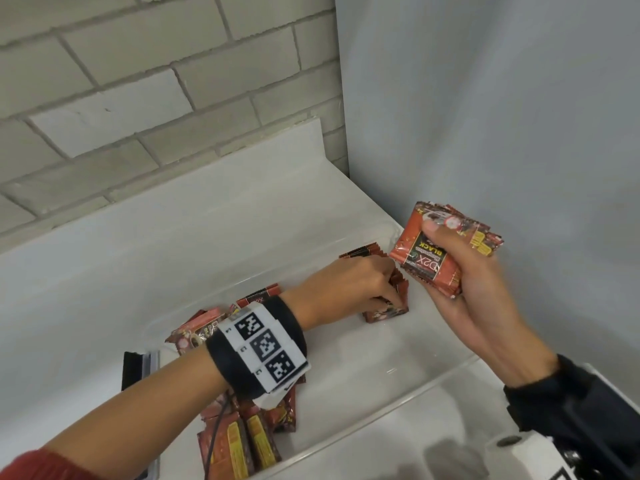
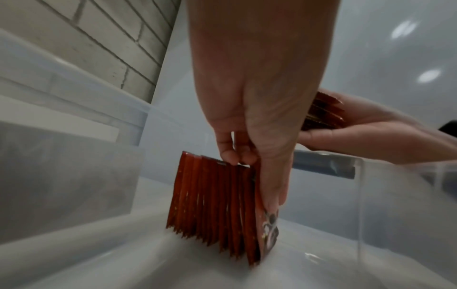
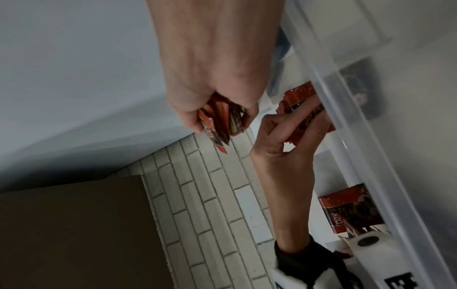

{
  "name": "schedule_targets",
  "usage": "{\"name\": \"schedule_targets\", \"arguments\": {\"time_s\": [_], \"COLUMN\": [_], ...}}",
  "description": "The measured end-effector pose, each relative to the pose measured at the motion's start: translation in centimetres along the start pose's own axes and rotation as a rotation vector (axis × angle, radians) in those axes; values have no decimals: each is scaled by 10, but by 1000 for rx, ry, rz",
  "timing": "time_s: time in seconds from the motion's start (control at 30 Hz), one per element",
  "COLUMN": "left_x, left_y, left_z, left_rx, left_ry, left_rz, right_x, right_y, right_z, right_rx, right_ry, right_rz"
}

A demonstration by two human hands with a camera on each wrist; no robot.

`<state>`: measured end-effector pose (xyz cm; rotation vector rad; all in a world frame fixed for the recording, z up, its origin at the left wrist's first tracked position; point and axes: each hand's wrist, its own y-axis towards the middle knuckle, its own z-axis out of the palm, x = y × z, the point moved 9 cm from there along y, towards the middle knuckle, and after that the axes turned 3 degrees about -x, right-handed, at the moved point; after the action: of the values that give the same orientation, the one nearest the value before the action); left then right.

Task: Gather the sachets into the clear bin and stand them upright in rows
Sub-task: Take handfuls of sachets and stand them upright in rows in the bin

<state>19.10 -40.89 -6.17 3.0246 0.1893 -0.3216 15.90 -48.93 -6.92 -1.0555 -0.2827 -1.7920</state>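
Currently left hand (image 1: 349, 289) pinches the upright row of sachets (image 2: 212, 205) at the far right of the clear bin (image 1: 433, 379); right hand (image 1: 464, 289) grips a stack (image 1: 433, 251) above it. Risk: releasing the unbraced row lets it topple; loose sachets (image 1: 242, 438) lie near left.

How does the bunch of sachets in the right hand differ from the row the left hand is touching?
The bunch in the right hand is held in the air above the clear bin; the standing row rests on the bin floor. The bunch is fanned and uneven; the row stands on edge, packed together, steadied by the left hand. Both are the same red sachets.
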Motion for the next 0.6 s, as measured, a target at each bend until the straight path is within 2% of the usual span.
{"name": "schedule_targets", "arguments": {"time_s": [0.37, 0.53, 0.6], "left_x": [4, 7, 11], "left_y": [0, 1, -1], "left_z": [13, 18, 11], "left_rx": [-86, -64, -86], "left_ry": [44, -17, -90], "left_rz": [22, 38, 5], "right_x": [0, 0, 1], "right_y": [-2, -3, -3], "right_z": [6, 5, 5], "right_rx": [52, 42, 47], "right_ry": [3, -11, -13], "right_rz": [-5, -6, -6]}}
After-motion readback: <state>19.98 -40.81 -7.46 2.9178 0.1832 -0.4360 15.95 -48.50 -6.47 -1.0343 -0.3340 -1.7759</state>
